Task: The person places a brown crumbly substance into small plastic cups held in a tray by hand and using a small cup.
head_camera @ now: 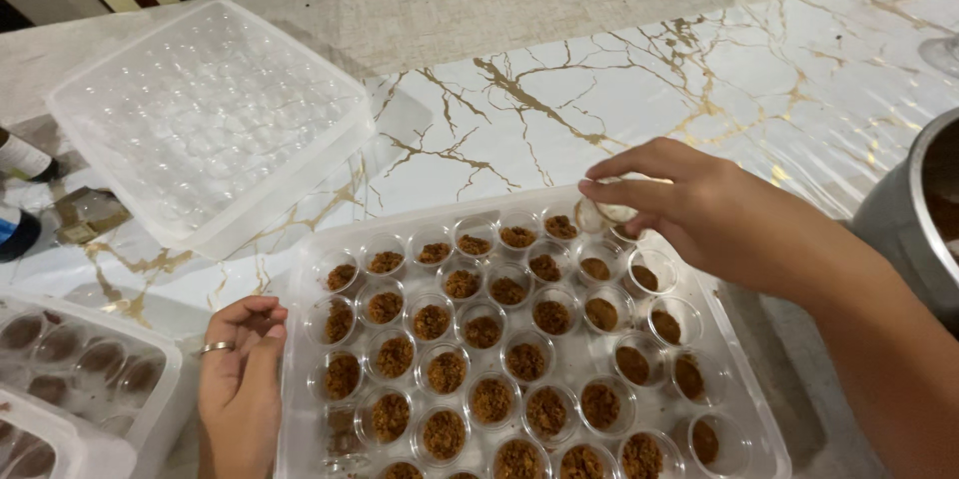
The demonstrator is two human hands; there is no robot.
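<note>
My right hand [719, 209] pinches a small clear cup [611, 209] in its fingers, tilted over the far right corner of the clear tray [300, 379] of crumb-filled cups [470, 339] on the marble counter [599, 89]. My left hand [240, 379], fingers loosely curled and holding nothing, rests against the tray's left wall, a ring on one finger

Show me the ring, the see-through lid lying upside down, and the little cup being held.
ring [217, 347]: head view, on the silver band around a finger of the left hand.
see-through lid [205, 119]: head view, on its dimpled middle.
little cup [614, 211]: head view, on the rim showing beneath the right hand's fingers.
</note>
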